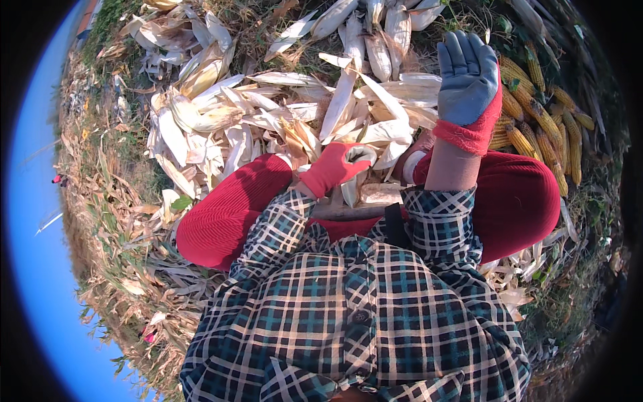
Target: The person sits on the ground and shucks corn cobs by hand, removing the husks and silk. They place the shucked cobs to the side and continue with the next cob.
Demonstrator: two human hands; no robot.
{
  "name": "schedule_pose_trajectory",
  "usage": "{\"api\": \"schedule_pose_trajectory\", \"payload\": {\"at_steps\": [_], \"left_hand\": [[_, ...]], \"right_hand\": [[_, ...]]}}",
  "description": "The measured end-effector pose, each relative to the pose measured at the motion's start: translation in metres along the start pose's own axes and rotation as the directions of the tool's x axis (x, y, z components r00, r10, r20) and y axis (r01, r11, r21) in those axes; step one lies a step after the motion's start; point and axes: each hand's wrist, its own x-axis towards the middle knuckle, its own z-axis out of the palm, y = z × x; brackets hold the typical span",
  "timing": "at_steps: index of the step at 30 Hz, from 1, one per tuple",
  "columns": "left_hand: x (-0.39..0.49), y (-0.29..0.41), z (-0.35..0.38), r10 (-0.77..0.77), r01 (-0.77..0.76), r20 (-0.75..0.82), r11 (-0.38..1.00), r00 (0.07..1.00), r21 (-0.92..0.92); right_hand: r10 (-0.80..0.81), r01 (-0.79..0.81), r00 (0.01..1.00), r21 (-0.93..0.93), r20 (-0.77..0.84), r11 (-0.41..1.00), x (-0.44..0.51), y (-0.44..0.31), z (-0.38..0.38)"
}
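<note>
Both hands wear red knit gloves with grey coated palms. My left hand (337, 166) is low over the dry corn husks (281, 108) between my knees, its fingers curled; whether anything is inside them is hidden. Raised at the upper right, my right hand (467, 85) shows its palm, holding nothing, fingers straight and side by side, thumb partly folded. Just right of it lies a pile of husked yellow corn cobs (545, 123). Several ears still in pale husks (379, 42) lie beyond the loose husks.
My folded legs in red ribbed trousers (512, 201) flank the husks. More husks (176, 40) lie at the upper left. Dry corn stalks and leaves (130, 251) spread along the left side, with grass among them. Darker grassy ground (577, 281) lies at the right.
</note>
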Motion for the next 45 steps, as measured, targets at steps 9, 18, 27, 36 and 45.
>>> {"api": "schedule_pose_trajectory", "payload": {"at_steps": [9,18,27,36,45], "left_hand": [[0.034,-0.079,0.023,-0.019,0.209,-0.427,0.89,0.904,0.404],[0.03,-0.095,0.05,-0.283,0.209,-0.09,0.423,0.955,0.882],[0.057,-0.065,-0.024,-0.44,0.325,0.301,0.873,0.846,0.364],[0.0,0.007,-0.106,-0.175,0.186,-0.064,0.936,0.983,0.3],[-0.028,0.069,-0.168,0.058,0.013,-0.053,0.548,0.997,0.837]], "right_hand": [[0.137,-0.14,0.989,0.055,0.049,0.989,0.002,0.017,-0.01],[0.164,-0.157,0.983,-0.079,0.086,0.984,-0.011,0.043,-0.013],[0.196,-0.193,0.98,-0.08,0.034,0.978,-0.016,0.034,0.002],[0.204,-0.194,0.969,-0.081,0.141,0.978,-0.014,0.044,-0.006],[0.712,-0.447,0.603,-0.586,0.361,0.676,-0.042,0.078,-0.018]]}}
